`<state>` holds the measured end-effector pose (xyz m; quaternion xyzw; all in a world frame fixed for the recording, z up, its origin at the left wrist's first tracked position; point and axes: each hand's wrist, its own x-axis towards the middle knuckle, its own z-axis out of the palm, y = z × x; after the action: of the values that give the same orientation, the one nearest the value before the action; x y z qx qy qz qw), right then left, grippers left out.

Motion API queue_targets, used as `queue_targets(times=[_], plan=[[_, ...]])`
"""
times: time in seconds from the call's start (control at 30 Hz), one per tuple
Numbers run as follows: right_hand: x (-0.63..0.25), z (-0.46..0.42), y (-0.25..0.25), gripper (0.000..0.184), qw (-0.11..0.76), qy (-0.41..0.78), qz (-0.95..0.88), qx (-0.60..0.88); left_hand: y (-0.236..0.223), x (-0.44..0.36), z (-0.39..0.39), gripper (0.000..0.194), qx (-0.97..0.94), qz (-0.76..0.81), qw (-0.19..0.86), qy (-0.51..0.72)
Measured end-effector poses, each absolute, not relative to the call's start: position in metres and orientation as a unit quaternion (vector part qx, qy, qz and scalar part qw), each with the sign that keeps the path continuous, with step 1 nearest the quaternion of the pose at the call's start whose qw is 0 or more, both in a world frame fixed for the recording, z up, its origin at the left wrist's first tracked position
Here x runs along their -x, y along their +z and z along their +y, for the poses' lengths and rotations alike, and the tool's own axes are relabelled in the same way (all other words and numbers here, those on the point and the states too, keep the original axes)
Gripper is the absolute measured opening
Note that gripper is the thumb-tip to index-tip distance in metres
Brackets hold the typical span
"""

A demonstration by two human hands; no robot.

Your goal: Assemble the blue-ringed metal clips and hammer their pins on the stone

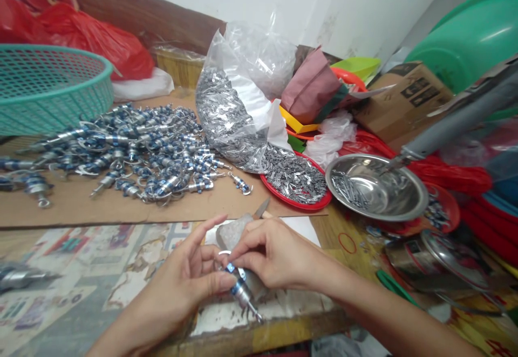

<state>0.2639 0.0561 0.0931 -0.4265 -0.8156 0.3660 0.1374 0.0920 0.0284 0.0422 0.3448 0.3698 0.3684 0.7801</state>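
A small silver-and-blue metal fitting [242, 291] is held at a slant, its thin ringed end pointing down to the right. My left hand [192, 276] grips its upper end between thumb and fingers. The thumb and forefinger of my right hand [269, 251] are pinched together at that same end, by a thin curved pale strip [225, 252]. Beneath and behind my hands is a grey stone block [232, 233], partly hidden. Beyond my right hand a knife blade [261, 208] sticks up; whether the hand holds the knife I cannot tell.
Many similar fittings [133, 146] are heaped on cardboard [73, 206], near a teal basket [52, 92]. A clear bag [226, 114] spills small metal plates into a red dish [297, 181]. A steel bowl [415, 197] holds pins; a grey tool [449, 122] reaches over it.
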Motion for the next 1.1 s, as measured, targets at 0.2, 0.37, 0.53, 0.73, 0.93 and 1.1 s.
queue_targets(times=[0.2, 0.37, 0.53, 0.73, 0.93, 1.1], plan=[[-0.266, 0.046, 0.083, 0.016, 0.206, 0.33, -0.834, 0.391, 0.044, -0.092, 0.028, 0.093, -0.35, 0.372, 0.781, 0.361], [-0.288, 0.045, 0.076, 0.017, 0.346, 0.285, -0.785, 0.428, 0.046, -0.094, 0.029, 0.089, -0.345, 0.387, 0.773, 0.366], [-0.344, 0.04, 0.061, 0.026, 0.171, 0.143, -0.764, 0.606, 0.047, -0.094, 0.029, 0.089, -0.341, 0.391, 0.772, 0.368], [-0.36, 0.021, 0.049, 0.015, 0.149, 0.111, -0.77, 0.61, 0.045, -0.094, 0.028, 0.087, -0.331, 0.391, 0.773, 0.374], [-0.353, -0.015, 0.09, 0.047, 0.223, 0.078, -0.847, 0.476, 0.047, -0.094, 0.025, 0.09, -0.323, 0.398, 0.768, 0.385], [-0.356, -0.034, 0.099, 0.068, 0.198, 0.046, -0.873, 0.444, 0.047, -0.094, 0.026, 0.091, -0.33, 0.417, 0.754, 0.386]])
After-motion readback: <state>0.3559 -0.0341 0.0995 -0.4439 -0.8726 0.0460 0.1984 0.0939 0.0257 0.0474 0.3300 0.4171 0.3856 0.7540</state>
